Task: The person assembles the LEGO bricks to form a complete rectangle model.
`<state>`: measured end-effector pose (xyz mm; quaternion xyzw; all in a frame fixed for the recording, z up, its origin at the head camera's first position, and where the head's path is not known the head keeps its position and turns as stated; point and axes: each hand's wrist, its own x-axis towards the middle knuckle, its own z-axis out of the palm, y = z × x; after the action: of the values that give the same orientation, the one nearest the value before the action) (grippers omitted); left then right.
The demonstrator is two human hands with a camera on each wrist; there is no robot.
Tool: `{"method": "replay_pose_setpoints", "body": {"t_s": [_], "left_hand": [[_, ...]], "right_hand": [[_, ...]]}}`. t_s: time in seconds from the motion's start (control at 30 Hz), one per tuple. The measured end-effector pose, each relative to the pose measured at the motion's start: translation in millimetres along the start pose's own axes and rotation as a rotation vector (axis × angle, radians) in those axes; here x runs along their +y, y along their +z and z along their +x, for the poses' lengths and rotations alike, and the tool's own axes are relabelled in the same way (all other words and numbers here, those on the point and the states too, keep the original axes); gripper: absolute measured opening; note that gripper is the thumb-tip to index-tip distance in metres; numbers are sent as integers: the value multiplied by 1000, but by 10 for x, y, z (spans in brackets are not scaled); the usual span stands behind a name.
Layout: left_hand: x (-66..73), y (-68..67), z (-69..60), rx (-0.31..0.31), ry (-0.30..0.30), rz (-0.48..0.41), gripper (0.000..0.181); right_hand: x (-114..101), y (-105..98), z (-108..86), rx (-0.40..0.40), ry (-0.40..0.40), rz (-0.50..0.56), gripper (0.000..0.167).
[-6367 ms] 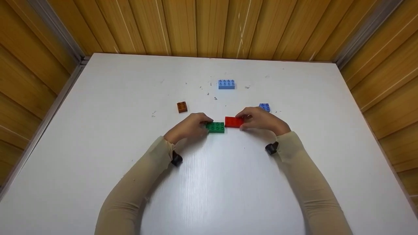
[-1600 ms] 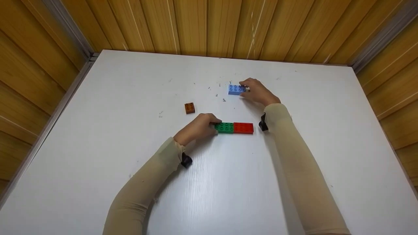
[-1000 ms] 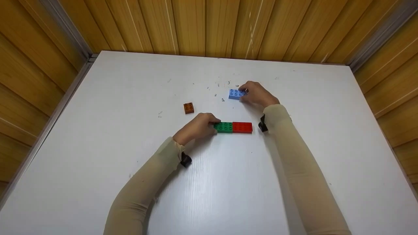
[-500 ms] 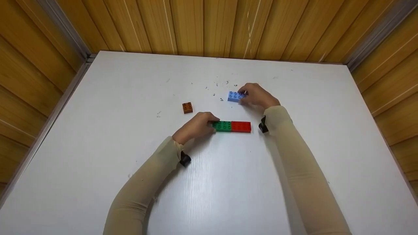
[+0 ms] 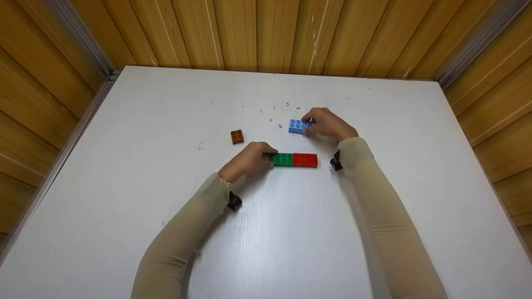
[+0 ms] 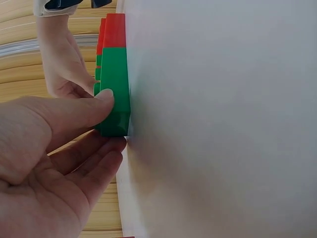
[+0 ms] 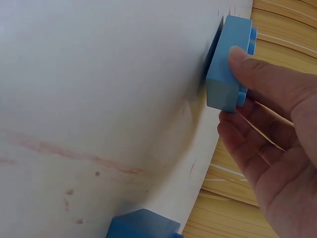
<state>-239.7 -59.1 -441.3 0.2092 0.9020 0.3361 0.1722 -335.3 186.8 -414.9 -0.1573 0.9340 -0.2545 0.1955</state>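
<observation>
My left hand (image 5: 249,161) pinches the left end of a green building brick (image 5: 283,160) lying on the white table. A red brick (image 5: 305,160) stands end to end with it on the right, touching it; the left wrist view shows the two in line. Beyond them my right hand (image 5: 328,123) grips a light blue brick (image 5: 296,126) by its right end, thumb on the near side. In the right wrist view a dark shadow lies along the underside of that light blue brick (image 7: 230,54); whether it is slightly off the table I cannot tell.
A small brown brick (image 5: 237,136) lies left of the light blue one. Another blue brick (image 7: 141,225) shows at the bottom of the right wrist view, hidden by the right arm in the head view. The white table (image 5: 291,232) meets wood-patterned walls (image 5: 232,33).
Earlier the right hand held the red brick, with a small gap to the green one. It has let go, gripped the light blue brick, and drawn it nearer. The left hand stays on the green brick.
</observation>
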Motion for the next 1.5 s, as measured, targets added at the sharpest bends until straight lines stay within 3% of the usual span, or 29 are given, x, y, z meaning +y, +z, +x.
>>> {"method": "replay_pose_setpoints", "body": {"t_s": [0.83, 1.5], "left_hand": [[4, -6, 30, 3, -21, -13, 40], [-8, -23, 1, 4, 14, -1, 41]], "right_hand": [[-51, 34, -252, -4, -162, -74, 41], [-77, 111, -405, -10, -271, -88, 41]]}}
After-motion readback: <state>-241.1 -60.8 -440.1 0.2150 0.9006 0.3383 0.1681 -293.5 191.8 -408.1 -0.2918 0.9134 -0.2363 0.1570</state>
